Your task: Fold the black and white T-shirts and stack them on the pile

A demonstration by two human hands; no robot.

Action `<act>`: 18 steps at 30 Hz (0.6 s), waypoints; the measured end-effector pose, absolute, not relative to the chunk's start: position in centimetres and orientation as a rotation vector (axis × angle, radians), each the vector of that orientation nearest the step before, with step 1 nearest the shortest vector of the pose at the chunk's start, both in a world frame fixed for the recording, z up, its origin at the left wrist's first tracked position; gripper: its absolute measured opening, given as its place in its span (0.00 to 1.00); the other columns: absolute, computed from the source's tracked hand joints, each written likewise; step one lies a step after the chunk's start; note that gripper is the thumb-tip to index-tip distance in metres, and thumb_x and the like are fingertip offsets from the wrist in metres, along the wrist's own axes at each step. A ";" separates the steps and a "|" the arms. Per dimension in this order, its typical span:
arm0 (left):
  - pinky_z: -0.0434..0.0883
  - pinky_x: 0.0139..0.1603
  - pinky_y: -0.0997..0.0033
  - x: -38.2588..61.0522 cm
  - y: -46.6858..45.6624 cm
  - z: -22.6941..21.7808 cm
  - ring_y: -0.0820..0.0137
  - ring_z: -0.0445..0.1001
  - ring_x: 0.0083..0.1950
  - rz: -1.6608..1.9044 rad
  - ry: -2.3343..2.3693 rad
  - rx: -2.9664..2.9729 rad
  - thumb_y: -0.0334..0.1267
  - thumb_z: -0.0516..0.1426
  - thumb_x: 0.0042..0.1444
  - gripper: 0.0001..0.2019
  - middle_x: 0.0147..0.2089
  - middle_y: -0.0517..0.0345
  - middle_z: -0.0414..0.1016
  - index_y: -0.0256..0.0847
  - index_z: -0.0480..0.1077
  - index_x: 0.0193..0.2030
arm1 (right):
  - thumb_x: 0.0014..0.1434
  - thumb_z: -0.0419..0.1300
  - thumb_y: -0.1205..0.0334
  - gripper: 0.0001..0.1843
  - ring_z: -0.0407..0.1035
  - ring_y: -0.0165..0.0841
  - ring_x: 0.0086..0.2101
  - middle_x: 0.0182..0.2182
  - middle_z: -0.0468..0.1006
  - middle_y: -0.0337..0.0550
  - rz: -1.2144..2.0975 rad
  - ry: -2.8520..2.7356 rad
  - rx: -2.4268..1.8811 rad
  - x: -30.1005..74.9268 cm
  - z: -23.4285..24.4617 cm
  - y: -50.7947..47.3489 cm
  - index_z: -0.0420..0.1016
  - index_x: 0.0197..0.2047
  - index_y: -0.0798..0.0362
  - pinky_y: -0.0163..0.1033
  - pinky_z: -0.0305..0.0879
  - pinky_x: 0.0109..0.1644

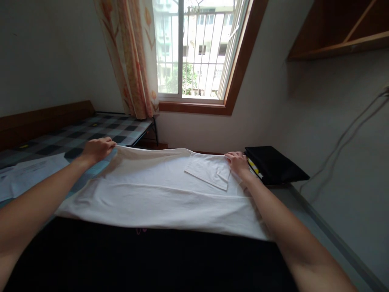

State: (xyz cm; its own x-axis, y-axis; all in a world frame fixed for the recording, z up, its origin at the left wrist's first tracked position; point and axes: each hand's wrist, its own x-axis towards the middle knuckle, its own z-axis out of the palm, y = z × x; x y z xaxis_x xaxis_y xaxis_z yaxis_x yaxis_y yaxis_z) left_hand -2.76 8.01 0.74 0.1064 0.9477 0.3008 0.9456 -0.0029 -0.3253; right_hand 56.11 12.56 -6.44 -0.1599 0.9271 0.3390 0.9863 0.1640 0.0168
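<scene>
A white T-shirt stretches sideways in front of my body, part folded over, with a sleeve-like flap lying on it near the right end. My left hand grips its far left corner, fingers closed on the cloth. At the far right my right hand pinches the upper edge beside the flap. Between the two hands the far edge runs fairly taut, while the near part hangs loosely with soft creases. The thumbs are mostly hidden.
A bed with a checked sheet is on the left, with white papers on it. Just beyond my right hand lies a black bag-like item. A curtain hangs by the barred window; cables run down the right wall.
</scene>
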 end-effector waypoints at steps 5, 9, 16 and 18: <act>0.65 0.41 0.64 -2.6 7.5 0.0 0.62 0.73 0.41 0.075 -1.868 -1.956 0.39 0.45 0.65 0.18 0.49 0.47 0.73 0.37 0.74 0.48 | 0.65 0.47 0.62 0.21 0.62 0.47 0.54 0.51 0.77 0.52 -0.262 -2.251 -2.005 56.1 -5.4 15.0 0.76 0.55 0.49 0.49 0.55 0.52; 0.65 0.38 0.65 -2.5 7.2 -0.3 0.60 0.74 0.41 0.130 -1.871 -1.941 0.40 0.45 0.65 0.18 0.50 0.49 0.73 0.39 0.75 0.48 | 0.65 0.48 0.58 0.21 0.65 0.47 0.52 0.50 0.78 0.53 -0.158 -2.203 -2.150 55.0 -5.3 16.3 0.76 0.55 0.48 0.50 0.55 0.53; 0.66 0.38 0.66 -2.5 7.1 0.2 0.62 0.74 0.41 0.062 -1.937 -1.926 0.40 0.45 0.65 0.19 0.51 0.49 0.74 0.40 0.75 0.50 | 0.60 0.54 0.61 0.16 0.64 0.47 0.50 0.47 0.79 0.49 -0.140 -2.225 -2.101 55.2 -5.0 17.3 0.81 0.46 0.46 0.49 0.54 0.52; 0.66 0.39 0.66 -2.6 6.8 0.4 0.62 0.73 0.42 0.018 -1.961 -1.927 0.40 0.46 0.65 0.18 0.51 0.49 0.74 0.40 0.75 0.50 | 0.59 0.54 0.61 0.15 0.63 0.46 0.49 0.46 0.79 0.48 -0.215 -2.201 -2.039 55.4 -4.5 16.7 0.82 0.43 0.47 0.49 0.53 0.51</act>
State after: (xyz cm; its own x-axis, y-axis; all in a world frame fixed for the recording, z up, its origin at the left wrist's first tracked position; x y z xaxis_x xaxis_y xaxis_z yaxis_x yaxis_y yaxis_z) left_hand -2.56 6.83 0.44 0.0213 0.9644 0.2636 0.9594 0.0545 -0.2769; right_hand 55.43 16.74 -4.46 -0.0763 0.9781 0.1938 0.9971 0.0751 0.0137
